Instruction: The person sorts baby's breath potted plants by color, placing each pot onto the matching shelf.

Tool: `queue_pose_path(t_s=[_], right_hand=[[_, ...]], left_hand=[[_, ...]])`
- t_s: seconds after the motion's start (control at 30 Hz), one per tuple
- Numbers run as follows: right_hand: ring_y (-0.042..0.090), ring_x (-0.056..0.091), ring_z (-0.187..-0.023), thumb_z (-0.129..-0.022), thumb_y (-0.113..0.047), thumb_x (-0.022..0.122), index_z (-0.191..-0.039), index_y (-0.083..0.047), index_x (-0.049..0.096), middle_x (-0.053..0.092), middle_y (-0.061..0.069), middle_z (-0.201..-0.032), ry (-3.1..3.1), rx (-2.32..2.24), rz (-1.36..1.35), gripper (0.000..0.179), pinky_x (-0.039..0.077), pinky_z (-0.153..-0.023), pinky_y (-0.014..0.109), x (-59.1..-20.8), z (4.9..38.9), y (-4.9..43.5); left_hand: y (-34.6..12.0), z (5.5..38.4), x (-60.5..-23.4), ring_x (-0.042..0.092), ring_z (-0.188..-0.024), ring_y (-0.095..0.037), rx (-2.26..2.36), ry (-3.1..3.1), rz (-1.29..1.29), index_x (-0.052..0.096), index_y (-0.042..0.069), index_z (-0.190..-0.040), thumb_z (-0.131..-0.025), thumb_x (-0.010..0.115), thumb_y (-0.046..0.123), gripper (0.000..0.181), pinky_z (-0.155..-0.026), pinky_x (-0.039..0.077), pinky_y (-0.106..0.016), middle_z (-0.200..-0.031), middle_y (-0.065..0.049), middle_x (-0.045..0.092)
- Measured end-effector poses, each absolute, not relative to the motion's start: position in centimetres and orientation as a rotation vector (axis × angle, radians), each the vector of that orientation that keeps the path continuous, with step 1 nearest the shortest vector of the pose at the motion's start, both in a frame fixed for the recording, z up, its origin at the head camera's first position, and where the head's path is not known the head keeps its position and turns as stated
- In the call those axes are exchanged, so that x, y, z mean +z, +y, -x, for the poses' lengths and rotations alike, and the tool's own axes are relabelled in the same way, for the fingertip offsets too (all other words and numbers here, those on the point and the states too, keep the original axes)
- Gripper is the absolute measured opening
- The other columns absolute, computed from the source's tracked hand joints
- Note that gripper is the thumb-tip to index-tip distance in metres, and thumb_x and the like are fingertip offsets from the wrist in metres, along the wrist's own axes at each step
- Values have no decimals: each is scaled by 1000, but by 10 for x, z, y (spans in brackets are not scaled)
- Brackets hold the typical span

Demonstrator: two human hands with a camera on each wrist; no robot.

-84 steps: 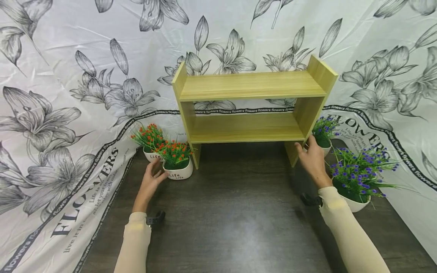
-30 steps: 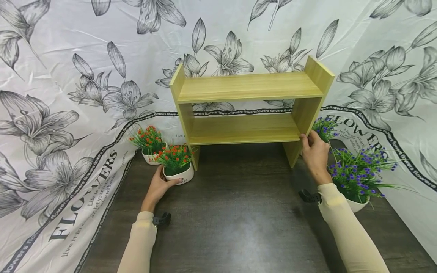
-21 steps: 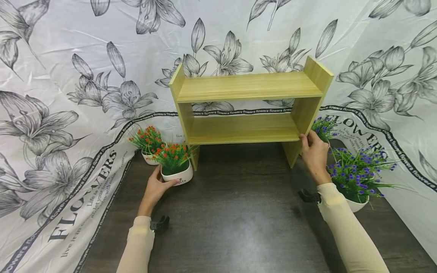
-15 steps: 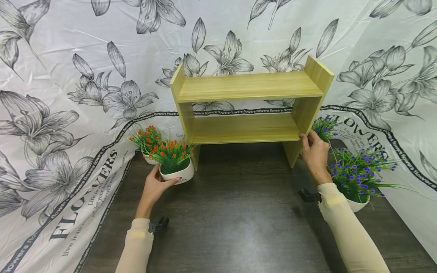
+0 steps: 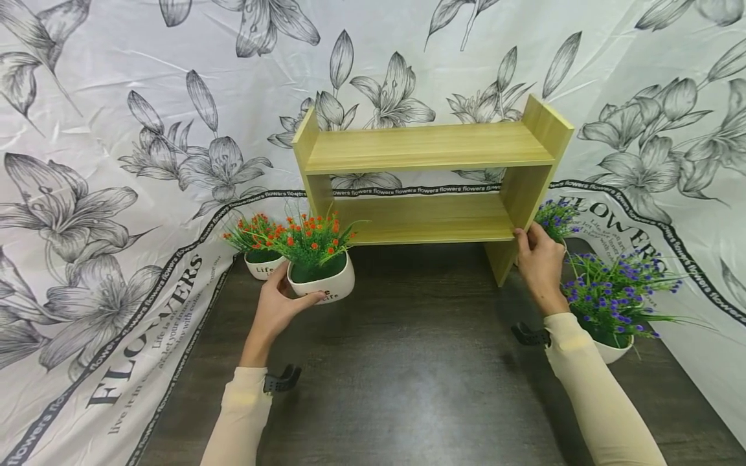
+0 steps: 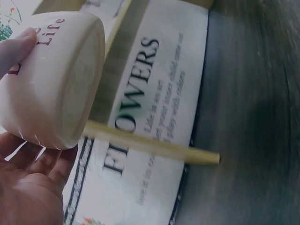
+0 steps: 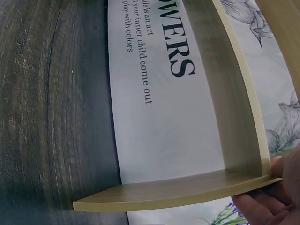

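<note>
My left hand grips a white pot of red artificial flowers, thumb on its lettered front and fingers around the far side. In the left wrist view the pot's underside shows, so the flowerpot is raised off the table. It hangs before the left side of a two-tier wooden shelf, covering part of that side panel. On the right, my right hand pinches the shelf's side panel where it meets the lower board. The right wrist view shows the thumb inside and fingers outside the wooden panel.
A second red-flowered pot stands behind my left hand. Two purple-flowered pots stand at right: one behind my right hand, one beside the forearm. Flower-printed cloth backs the dark table.
My left hand has closed around the front red-flowered pot, lifted it and carried it rightward in front of the shelf. My right hand moved onto the shelf's side panel and has stayed there.
</note>
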State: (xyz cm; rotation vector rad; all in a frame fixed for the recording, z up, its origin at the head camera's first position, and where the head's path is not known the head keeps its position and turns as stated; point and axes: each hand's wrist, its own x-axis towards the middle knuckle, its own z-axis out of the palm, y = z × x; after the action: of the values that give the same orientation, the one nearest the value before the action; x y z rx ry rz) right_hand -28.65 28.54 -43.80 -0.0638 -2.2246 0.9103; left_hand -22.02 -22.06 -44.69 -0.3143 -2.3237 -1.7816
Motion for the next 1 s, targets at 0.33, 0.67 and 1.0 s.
queue_pose_path(t_s=[0.33, 0.67, 1.0], right_hand=[[41, 78, -84, -110, -24, 63, -125, -2, 76, 81, 21, -105, -2227, 913, 56, 30, 33, -64, 3, -437, 286, 286], [39, 77, -80, -109, -21, 63, -123, -1, 76, 81, 22, -102, -2216, 899, 46, 27, 32, -62, 2, -440, 288, 287], [41, 78, -81, -109, -21, 64, -123, -1, 76, 81, 22, -102, -2206, 901, 40, 27, 31, -62, 2, -440, 288, 287]], left_hand=[[-181, 230, -429, 58, -142, -24, -1783, -2323, 377, 47, 16, -161, -80, 96, 19, 95, -115, 51, -32, -156, -5, 54], [-137, 244, -418, 66, -125, -23, -1754, -2245, 564, 60, 17, -149, -77, 97, 12, 82, -103, 57, -26, -141, -6, 64], [-101, 256, -408, 68, -126, -26, -1784, -2228, 623, 58, 18, -152, -78, 97, 18, 83, -106, 58, -53, -141, -7, 66]])
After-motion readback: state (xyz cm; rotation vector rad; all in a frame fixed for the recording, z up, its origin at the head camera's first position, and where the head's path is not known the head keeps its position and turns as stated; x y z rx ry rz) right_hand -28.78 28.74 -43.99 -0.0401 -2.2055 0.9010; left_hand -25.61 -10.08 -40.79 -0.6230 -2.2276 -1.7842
